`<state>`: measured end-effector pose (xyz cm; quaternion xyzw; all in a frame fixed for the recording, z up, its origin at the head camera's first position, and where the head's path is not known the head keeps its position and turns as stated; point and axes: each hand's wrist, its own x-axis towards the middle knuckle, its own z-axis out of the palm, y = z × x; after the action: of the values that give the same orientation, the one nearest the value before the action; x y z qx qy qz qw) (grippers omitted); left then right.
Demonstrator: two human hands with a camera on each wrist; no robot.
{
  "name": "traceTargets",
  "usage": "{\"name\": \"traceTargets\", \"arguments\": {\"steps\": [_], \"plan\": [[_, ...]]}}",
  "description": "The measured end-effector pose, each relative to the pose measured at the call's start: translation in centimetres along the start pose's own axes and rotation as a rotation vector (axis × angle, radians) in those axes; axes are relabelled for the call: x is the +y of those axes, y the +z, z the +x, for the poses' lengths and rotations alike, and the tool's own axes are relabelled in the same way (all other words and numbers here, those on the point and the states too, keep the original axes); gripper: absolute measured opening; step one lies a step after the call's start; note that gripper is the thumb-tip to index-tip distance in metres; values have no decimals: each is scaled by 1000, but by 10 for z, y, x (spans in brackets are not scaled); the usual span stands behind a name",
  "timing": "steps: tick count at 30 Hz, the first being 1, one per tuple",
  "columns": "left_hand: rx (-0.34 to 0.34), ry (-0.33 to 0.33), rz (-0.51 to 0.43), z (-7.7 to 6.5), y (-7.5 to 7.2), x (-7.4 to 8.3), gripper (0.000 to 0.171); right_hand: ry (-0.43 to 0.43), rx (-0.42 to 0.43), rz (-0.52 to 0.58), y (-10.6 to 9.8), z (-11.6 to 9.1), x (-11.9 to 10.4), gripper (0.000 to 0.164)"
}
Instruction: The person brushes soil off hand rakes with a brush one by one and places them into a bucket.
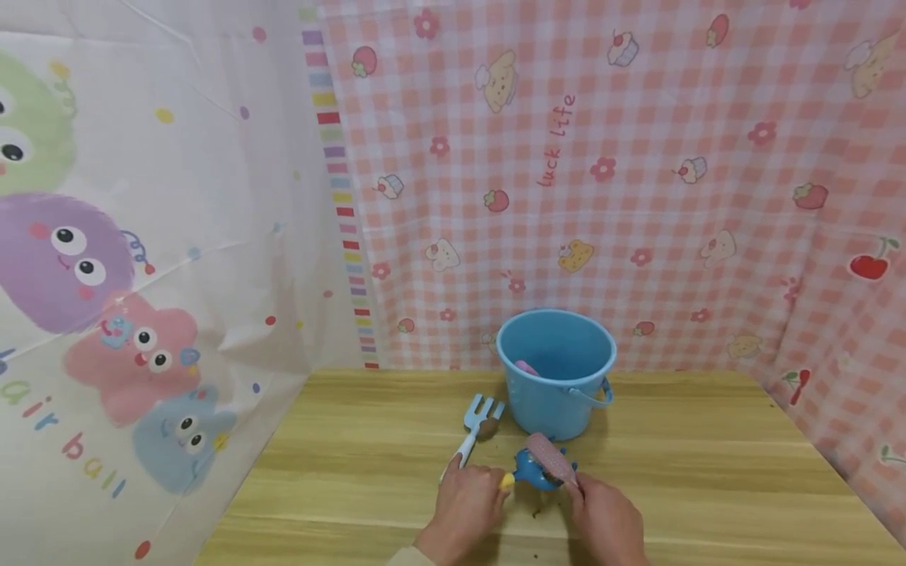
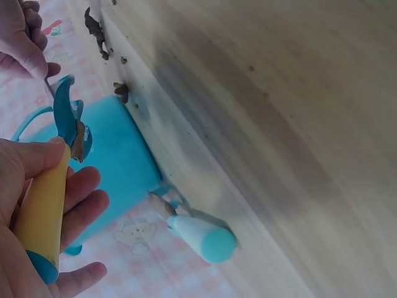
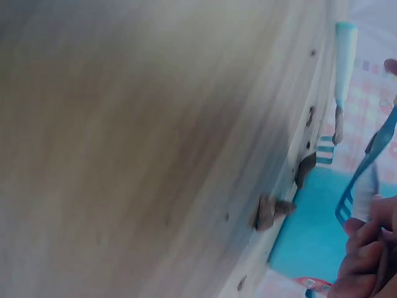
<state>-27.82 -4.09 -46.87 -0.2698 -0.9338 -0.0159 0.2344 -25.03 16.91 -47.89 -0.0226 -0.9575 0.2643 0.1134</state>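
Note:
My left hand (image 1: 469, 503) grips the yellow handle of a blue toy rake (image 1: 532, 469), its prongs to the right. In the left wrist view, brown matter clings to the rake head (image 2: 64, 112). My right hand (image 1: 607, 519) holds the handle of a pink, oblong-headed tool (image 1: 548, 456), possibly a brush; its head lies over the rake and partly hides it. Near my left hand, a light blue toy fork (image 1: 470, 431) lies on the table beside a brown clump (image 1: 487, 428). In the right wrist view, my right hand (image 3: 366, 261) is cut off by the frame edge.
A blue bucket (image 1: 545, 409) with a side handle stands just behind the hands, a pink thing (image 1: 526, 367) inside it. Brown bits (image 2: 95, 31) are scattered on the wooden table (image 1: 708, 472). Printed cloths (image 1: 637, 212) hang behind and at both sides.

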Motion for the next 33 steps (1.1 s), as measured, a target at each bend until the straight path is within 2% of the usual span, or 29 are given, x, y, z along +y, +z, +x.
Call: {"name": "traceTargets", "arguments": {"steps": [5, 10, 16, 19, 23, 27, 33], "plan": [[-25, -15, -14, -2, -2, -1, 20, -18, 15, -85, -4, 0, 4, 13], [-16, -39, -49, -3, -1, -3, 18, -65, 91, -149, -10, -3, 4, 16], [-20, -72, -54, -3, -1, -7, 19, -22, 173, -91, -15, -5, 6, 15], [-17, -61, -59, -1, -4, -7, 20, -12, 155, -38, -13, -4, 4, 19], [-17, -22, -38, 1, -7, -2, 21, -47, 96, -3, -6, -1, -2, 13], [-5, -1, 15, 1, -9, 0, 22, -67, 66, -39, -1, -1, -1, 10], [-6, -17, 29, -1, -6, -2, 23, -101, 113, -169, 2, -3, 3, 14]]}}
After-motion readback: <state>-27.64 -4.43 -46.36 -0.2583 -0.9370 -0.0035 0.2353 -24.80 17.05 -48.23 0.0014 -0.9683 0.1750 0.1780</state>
